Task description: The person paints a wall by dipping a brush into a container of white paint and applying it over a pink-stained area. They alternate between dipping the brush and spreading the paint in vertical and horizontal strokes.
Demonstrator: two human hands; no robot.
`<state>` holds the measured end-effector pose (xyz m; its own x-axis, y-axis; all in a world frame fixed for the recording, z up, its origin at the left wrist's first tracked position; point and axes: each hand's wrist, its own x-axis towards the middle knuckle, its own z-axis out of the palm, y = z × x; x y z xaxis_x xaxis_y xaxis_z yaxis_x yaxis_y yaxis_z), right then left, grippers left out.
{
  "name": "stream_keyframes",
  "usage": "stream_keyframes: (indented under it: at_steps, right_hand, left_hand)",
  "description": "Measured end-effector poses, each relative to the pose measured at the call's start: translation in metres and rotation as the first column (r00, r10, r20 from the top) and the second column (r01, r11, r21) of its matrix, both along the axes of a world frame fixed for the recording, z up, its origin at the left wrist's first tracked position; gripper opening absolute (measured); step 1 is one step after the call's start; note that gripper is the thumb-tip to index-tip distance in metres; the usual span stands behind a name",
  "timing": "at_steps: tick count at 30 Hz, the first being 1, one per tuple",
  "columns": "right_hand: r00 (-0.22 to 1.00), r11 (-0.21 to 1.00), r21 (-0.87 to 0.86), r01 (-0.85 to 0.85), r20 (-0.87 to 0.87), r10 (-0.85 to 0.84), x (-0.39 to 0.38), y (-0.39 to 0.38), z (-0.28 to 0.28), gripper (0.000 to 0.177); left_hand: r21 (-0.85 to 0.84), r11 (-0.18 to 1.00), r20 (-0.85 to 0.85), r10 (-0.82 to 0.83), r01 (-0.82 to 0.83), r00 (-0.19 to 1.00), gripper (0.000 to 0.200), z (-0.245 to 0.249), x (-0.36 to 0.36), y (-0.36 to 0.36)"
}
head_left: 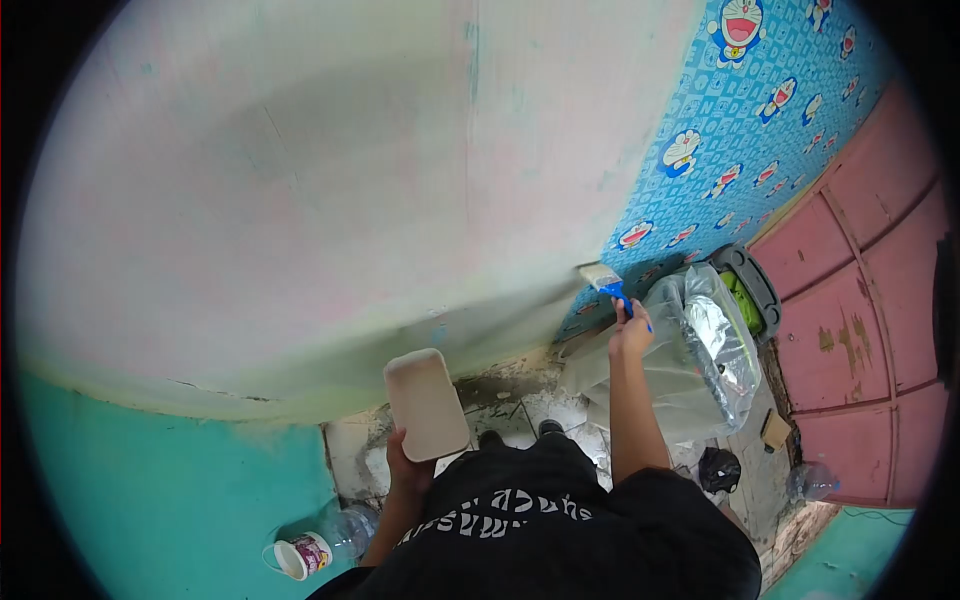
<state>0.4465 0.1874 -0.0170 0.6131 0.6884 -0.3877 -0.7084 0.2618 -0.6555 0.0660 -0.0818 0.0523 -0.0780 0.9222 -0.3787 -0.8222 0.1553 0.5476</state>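
Note:
My right hand is closed around the blue handle of a flat paintbrush. The pale bristles are right at the wall, beside the edge of blue cartoon-patterned wallpaper. Low on the left, my left hand grips the near end of a shallow, off-white rectangular tray. The tray is tilted so that its inside faces me, and no contents stand out in it. Pale, patchy paint covers the wall to the left of the wallpaper.
A large clear plastic bag stands by my right arm, with a grey-and-green container behind it. Pink metal panels close off the right. A white bucket and a clear bottle lie lower left. A black bag sits on the tiled floor.

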Motion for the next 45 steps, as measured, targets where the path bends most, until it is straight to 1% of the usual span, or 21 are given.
stream_keyframes:
  at_steps: [2,3,5,6,8,11,14,18,21,22,26,28,29,31,34,36,38,39,41,42,45]
  right_hand:
    - [0.988,0.991,-0.097,0.093,0.130,-0.080,-0.014,0.007,-0.032,0.016]
    - [0.993,0.978,-0.195,0.077,0.102,-0.058,-0.018,0.017,-0.040,0.015]
    - [0.997,0.984,-0.173,0.046,0.074,-0.033,-0.026,0.034,-0.030,0.017]
    - [0.998,0.987,-0.161,0.028,0.059,-0.019,-0.030,0.042,-0.020,0.018]
    - [0.988,0.990,-0.129,0.049,0.155,-0.029,-0.028,0.050,0.033,0.019]
    - [0.999,0.990,0.134,0.033,0.039,-0.038,-0.017,0.014,0.099,0.018]
    - [0.994,0.982,0.186,0.035,0.093,-0.053,-0.011,-0.011,0.072,0.019]
    - [0.982,0.990,-0.063,0.123,0.151,-0.113,-0.026,-0.005,-0.050,0.019]
    - [0.994,0.973,-0.206,0.100,-0.026,-0.108,-0.038,0.022,-0.070,0.017]
    - [0.996,0.982,-0.168,0.092,0.007,-0.092,-0.042,0.030,-0.056,0.018]
    - [0.984,0.997,-0.015,0.073,0.164,-0.070,-0.035,0.044,0.079,0.019]
    - [0.988,0.981,0.184,0.064,0.125,-0.088,-0.031,0.029,0.140,0.021]
    - [0.988,0.966,0.246,0.076,0.112,-0.106,-0.026,0.019,0.152,0.019]
    - [0.987,0.925,0.368,0.096,0.088,-0.138,-0.018,0.000,0.161,0.017]
    - [0.949,0.918,0.388,0.080,0.252,-0.189,-0.020,-0.023,0.109,0.011]
    - [0.923,0.952,0.212,0.223,0.269,-0.276,-0.046,-0.032,0.050,0.010]
    - [0.923,0.980,-0.012,0.199,0.337,-0.183,-0.067,-0.033,-0.012,0.014]
    - [0.931,0.981,-0.039,0.192,0.322,-0.169,-0.078,-0.030,-0.014,0.015]
    - [0.948,0.982,-0.095,0.166,0.288,-0.132,-0.105,-0.025,-0.015,0.018]
    - [0.959,0.993,-0.021,0.117,0.262,-0.107,-0.113,-0.021,0.002,0.019]
    - [0.970,0.977,0.211,0.005,0.237,-0.056,-0.125,-0.011,0.122,0.019]
  left_hand:
    - [-0.013,1.000,0.009,-0.025,0.025,1.000,0.063,-0.003,-0.011,0.003]
    - [-0.018,0.999,0.013,-0.036,0.036,0.999,0.063,-0.005,-0.016,0.006]
    - [-0.027,0.998,0.017,-0.050,0.051,0.999,0.062,-0.008,-0.024,0.009]
    - [-0.015,0.998,-0.012,-0.059,0.059,0.998,0.062,-0.010,-0.028,0.009]
    - [0.011,0.997,-0.077,-0.073,0.074,0.994,0.061,-0.012,-0.038,0.011]
    - [0.011,0.997,-0.135,-0.072,0.074,0.988,0.059,-0.024,-0.054,0.006]
    - [0.014,0.997,-0.091,-0.070,0.071,0.993,0.058,-0.018,-0.059,0.010]
    - [0.018,0.997,-0.121,-0.067,0.070,0.990,0.057,-0.013,-0.062,0.011]
    - [0.017,0.996,-0.140,-0.090,0.093,0.986,0.057,-0.008,-0.059,0.011]
    - [0.015,0.996,-0.147,-0.090,0.093,0.985,0.056,-0.007,-0.058,0.010]
    - [0.012,0.994,-0.152,-0.103,0.106,0.983,0.055,-0.004,-0.058,0.011]
    - [0.017,0.993,-0.148,-0.113,0.117,0.982,0.055,-0.009,-0.061,0.011]
    - [0.015,0.992,-0.144,-0.119,0.123,0.982,0.055,-0.011,-0.061,0.009]
    - [0.009,0.992,-0.137,-0.127,0.129,0.982,0.055,-0.006,-0.059,0.010]
    - [0.018,0.991,-0.111,-0.130,0.133,0.985,0.056,-0.022,-0.065,0.010]
    - [0.031,0.991,-0.094,-0.130,0.133,0.987,0.057,-0.028,-0.067,0.008]
    - [0.055,0.989,-0.087,-0.132,0.137,0.987,0.057,-0.026,-0.065,0.011]
    - [0.067,0.988,-0.087,-0.132,0.138,0.987,0.058,-0.025,-0.064,0.013]
    - [0.090,0.988,-0.104,-0.119,0.128,0.987,0.058,-0.019,-0.061,0.016]
    - [0.085,0.989,-0.110,-0.113,0.123,0.987,0.058,-0.017,-0.062,0.015]
    - [0.070,0.991,-0.114,-0.109,0.117,0.987,0.059,-0.015,-0.065,0.013]
